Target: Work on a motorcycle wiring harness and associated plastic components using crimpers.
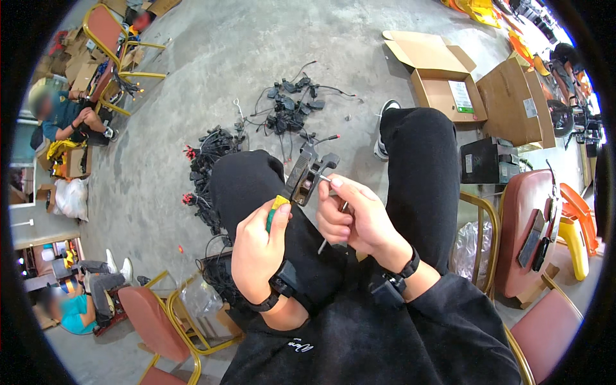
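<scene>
The person sits with both knees apart, and up between them, over the left thigh, is the black clamp-like part (301,174) that both hands are busy with. The left hand (260,240) has thumb and fingers closed on a yellow-and-green piece (278,208), right against the lower end of that part; whether the two are joined I can't make out. The right hand (356,215) is curled tight around a thin metal rod (325,245), which pokes out below the fingers, while between thumb and forefinger a slim metal tip (325,179) points at the part's side. I can't tell if tip and rod are one bent tool. Each wrist wears a black band. Out on the concrete floor (160,160), past the left knee, lies a loose heap of black wired pieces (292,106), and nearer the leg a thicker bundle (212,167) showing red ends. Over to the right an open cardboard box (446,96) lies beyond a black case (491,160), near a reddish padded chair (523,212).
</scene>
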Demonstrator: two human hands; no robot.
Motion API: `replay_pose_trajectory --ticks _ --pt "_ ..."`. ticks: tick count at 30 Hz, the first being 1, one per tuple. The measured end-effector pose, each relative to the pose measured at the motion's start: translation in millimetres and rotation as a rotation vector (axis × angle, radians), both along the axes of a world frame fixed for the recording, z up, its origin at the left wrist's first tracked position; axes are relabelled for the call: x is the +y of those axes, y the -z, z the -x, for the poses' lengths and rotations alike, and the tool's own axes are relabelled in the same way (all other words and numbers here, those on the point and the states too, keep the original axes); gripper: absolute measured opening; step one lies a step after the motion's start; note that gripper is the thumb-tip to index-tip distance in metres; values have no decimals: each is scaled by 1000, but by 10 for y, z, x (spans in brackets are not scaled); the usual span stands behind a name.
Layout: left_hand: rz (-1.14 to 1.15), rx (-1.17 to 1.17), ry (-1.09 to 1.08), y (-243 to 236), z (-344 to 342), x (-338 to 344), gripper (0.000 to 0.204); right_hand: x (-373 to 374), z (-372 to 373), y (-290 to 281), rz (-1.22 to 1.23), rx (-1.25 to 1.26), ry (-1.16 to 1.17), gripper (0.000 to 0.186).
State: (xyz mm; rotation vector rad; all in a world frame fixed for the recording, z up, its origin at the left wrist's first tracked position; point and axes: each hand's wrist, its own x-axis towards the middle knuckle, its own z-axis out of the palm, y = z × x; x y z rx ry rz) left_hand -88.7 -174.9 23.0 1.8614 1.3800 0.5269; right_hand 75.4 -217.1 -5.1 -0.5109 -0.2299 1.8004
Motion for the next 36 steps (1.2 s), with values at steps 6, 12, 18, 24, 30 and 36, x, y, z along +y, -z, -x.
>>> replay_pose_trajectory --ticks 6,12,18,24,30,36 --pt "-52 62 12 5 -18 -15 34 17 -47 -45 212 580 -50 21" --pt "67 22 11 -46 11 12 29 36 41 122 -256 -1256 317 15" --pt "42 17 -3 -28 20 16 30 -34 -28 17 -112 -954 151 19" --pt "66 -4 7 -35 -1 12 30 7 -34 78 -65 -194 4 26" --pt "-16 64 19 -23 -28 13 34 14 -81 0 128 535 -92 24" --pt "-1 51 61 -13 -25 57 35 8 15 46 -55 -761 127 20"
